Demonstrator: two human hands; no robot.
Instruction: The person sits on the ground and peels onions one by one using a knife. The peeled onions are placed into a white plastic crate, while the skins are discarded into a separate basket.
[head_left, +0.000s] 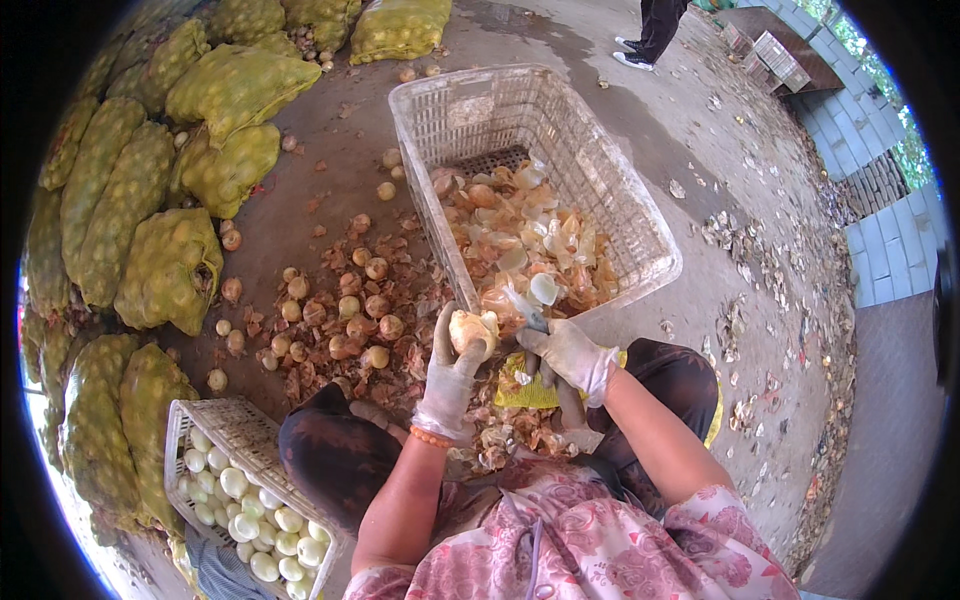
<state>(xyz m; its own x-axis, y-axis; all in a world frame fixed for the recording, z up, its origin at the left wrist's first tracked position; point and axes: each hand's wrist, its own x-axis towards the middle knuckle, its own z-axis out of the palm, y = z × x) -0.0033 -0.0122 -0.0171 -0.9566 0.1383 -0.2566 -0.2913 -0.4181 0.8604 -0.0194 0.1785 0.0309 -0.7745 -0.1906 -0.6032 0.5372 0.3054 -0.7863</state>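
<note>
My left hand (450, 375), in a pale glove, holds a partly peeled onion (472, 332) at the near corner of a plastic crate (637, 176). Close on its right, my gloved right hand (566, 352) is closed on a small tool with a dark handle (537, 322); its blade is hard to make out, and a pale piece of skin shows beside it. Loose onion skins (555, 232) lie in the crate. Unpeeled onions (376, 306) are spread over skins on the ground to the left.
At lower left stands a crate (225, 412) of peeled white onions (262, 525). Full yellow mesh sacks (169, 262) are piled along the left. A person's legs (656, 34) show at the top. Skin scraps (731, 240) litter the ground by a block wall (889, 255) on the right.
</note>
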